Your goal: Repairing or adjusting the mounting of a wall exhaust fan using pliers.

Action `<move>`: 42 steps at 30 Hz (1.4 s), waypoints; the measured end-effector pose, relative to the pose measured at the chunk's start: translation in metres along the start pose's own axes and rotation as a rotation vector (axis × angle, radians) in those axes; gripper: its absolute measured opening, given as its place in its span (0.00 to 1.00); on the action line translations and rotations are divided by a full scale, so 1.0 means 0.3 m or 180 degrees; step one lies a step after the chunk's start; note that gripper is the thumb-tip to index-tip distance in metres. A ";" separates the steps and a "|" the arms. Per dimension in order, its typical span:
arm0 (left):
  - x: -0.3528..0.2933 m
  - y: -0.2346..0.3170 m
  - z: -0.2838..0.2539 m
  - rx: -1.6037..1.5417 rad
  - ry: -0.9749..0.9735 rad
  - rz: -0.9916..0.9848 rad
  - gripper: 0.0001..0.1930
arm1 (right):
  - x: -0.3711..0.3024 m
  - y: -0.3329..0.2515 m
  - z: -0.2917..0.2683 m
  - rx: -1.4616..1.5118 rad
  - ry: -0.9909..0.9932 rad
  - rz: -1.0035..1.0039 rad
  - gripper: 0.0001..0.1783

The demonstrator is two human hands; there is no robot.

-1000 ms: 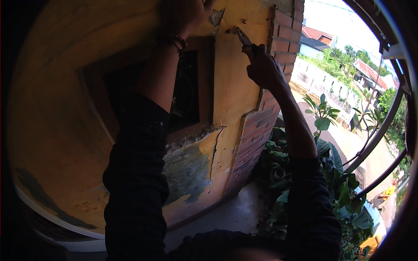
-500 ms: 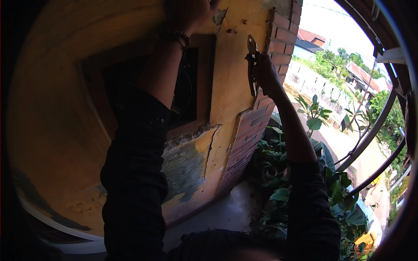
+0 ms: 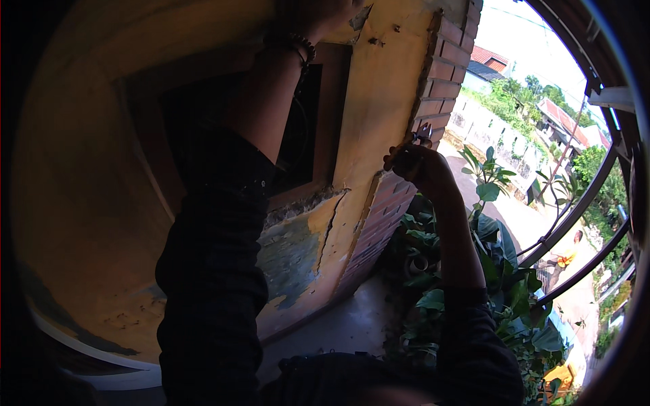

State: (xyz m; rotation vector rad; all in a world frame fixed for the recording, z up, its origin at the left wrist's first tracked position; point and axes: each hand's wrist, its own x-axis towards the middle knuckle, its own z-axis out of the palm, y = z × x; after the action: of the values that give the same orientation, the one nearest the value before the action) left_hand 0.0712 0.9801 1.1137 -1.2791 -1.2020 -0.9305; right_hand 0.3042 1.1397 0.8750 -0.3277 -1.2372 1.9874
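Note:
My left hand (image 3: 321, 16) reaches up to the yellow plastered wall (image 3: 382, 81), above a brown-framed opening (image 3: 332, 115). The upper edge of the picture cuts off its fingers, so their grip is hidden. A dark beaded bracelet (image 3: 296, 42) circles that wrist. Lower and to the right, my right hand (image 3: 428, 169) is closed around a pair of pliers (image 3: 424, 131). Their jaws point up and away, in front of the brick column, and shadow hides most of the handles.
A brick-faced column (image 3: 443, 71) edges the wall on the right. Cracked, peeling plaster (image 3: 291, 254) lies below the opening. Leafy plants (image 3: 433, 298) grow under my right arm. Curved dark metal bars (image 3: 575, 216) stand at the right, with a person in yellow (image 3: 566, 257) on the road beyond.
My right hand has lowered with the pliers and turned, so their jaws now look foreshortened. My left hand sits slightly higher and farther right in view. A person has come into sight outside.

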 end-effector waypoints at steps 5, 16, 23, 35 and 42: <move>-0.122 0.095 0.161 -0.1203 0.0540 -0.0259 0.18 | 0.044 -0.092 0.073 -0.0995 -0.0144 -0.1005 0.18; -0.407 0.358 0.257 -0.2344 -0.1670 -0.2129 0.32 | 0.186 -0.101 0.189 -0.3201 0.0222 -0.2308 0.17; -0.412 0.360 0.265 -0.3189 -0.1745 -0.2698 0.23 | 0.230 -0.076 0.104 -0.3024 0.0136 -0.2884 0.16; -0.443 0.453 0.296 -0.3133 -0.0792 -0.2238 0.17 | 0.240 -0.056 0.053 -0.2155 0.0121 -0.3400 0.17; -0.421 0.427 0.258 -0.3261 -0.0888 -0.2297 0.12 | 0.311 -0.036 0.012 -0.1453 -0.0231 -0.3017 0.23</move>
State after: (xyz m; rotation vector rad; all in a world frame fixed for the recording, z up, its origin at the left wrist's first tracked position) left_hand 0.1636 1.0557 0.9583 -1.8228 -1.4974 -2.1303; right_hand 0.2437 1.2067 0.9015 0.1200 -1.5064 0.9139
